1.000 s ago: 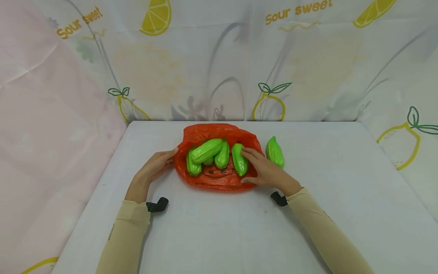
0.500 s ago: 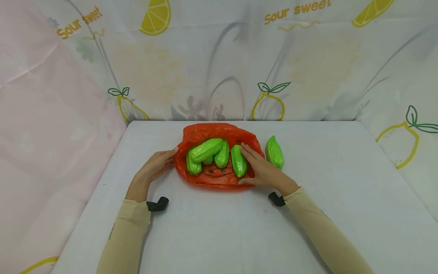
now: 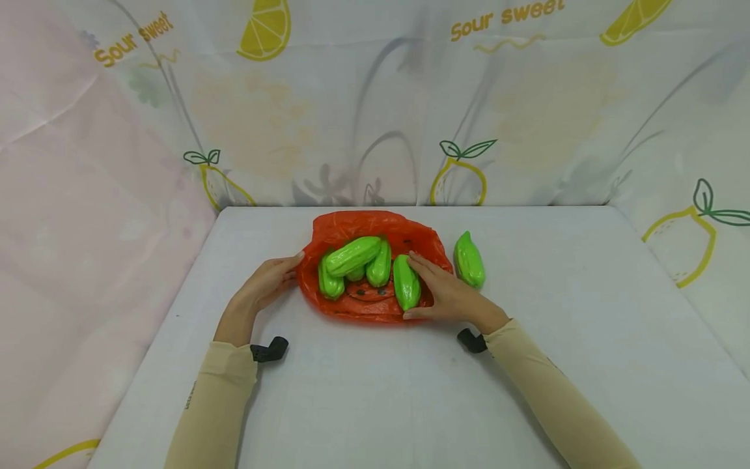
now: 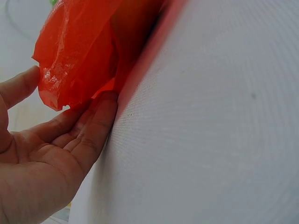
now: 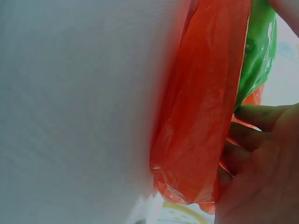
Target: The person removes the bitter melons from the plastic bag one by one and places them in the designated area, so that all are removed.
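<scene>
An orange-red plastic bag (image 3: 375, 225) lies with its mouth spread on the white table, a dark smiling face printed on it. Several glossy, bright green ridged gourds (image 3: 354, 256) are piled in its left half. My left hand (image 3: 263, 284) holds the bag's left edge, thumb above and fingers below in the left wrist view. At the bag's right side, my right hand (image 3: 445, 293) spans another green gourd (image 3: 407, 283), fingertips at its far end and thumb at its near end. In the right wrist view, the bag's wall (image 5: 201, 102) hides part of this gourd (image 5: 259, 46).
One more green gourd (image 3: 469, 260) lies on the table (image 3: 375, 391) just right of the bag. A white curtain (image 3: 375, 98) printed with lemons hangs behind the table's far edge. Black wrist cameras (image 3: 271, 350) stick out from both sleeves.
My right hand and the gourd at it have shifted slightly left and toward me, deeper over the bag's mouth. The left hand keeps its place on the bag's edge.
</scene>
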Action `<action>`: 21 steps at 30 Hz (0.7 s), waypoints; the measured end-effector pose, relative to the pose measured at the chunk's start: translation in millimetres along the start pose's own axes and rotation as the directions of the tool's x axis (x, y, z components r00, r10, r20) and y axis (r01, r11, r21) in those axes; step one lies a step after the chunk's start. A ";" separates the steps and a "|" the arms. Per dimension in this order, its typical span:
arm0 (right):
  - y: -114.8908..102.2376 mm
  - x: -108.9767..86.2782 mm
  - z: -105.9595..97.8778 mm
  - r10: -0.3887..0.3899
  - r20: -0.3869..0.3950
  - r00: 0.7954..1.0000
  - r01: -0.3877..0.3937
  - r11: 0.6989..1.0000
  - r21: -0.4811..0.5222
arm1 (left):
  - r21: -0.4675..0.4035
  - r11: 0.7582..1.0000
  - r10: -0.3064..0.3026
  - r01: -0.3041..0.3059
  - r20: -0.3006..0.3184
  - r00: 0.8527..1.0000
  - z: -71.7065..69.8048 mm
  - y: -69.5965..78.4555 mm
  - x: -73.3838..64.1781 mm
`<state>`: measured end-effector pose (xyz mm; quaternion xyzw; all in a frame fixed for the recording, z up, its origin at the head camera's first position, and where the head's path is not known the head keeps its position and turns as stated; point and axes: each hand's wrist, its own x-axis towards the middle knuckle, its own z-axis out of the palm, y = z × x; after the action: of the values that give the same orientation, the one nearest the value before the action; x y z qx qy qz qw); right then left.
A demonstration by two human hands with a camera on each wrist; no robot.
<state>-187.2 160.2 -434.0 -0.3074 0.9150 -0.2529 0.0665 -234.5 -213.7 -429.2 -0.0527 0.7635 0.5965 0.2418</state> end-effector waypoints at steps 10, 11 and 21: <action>-0.6 1.7 0.6 -0.006 -0.005 1.000 0.006 1.000 0.025 | -0.003 1.000 0.009 -0.009 0.003 1.000 -0.4 1.7 -2.5; -0.6 1.8 0.5 -0.006 -0.007 1.000 0.007 1.000 0.026 | -0.005 1.000 0.010 -0.010 0.002 1.000 -0.6 1.5 -2.3; -0.6 1.4 -1.6 -0.008 -0.011 1.000 0.008 0.999 0.050 | -0.002 1.000 0.011 -0.011 0.003 1.000 0.1 2.1 -3.5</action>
<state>-188.5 159.6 -432.3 -0.3079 0.9075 -0.2774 0.0680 -232.2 -213.8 -425.9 -0.0477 0.7629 0.5986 0.2395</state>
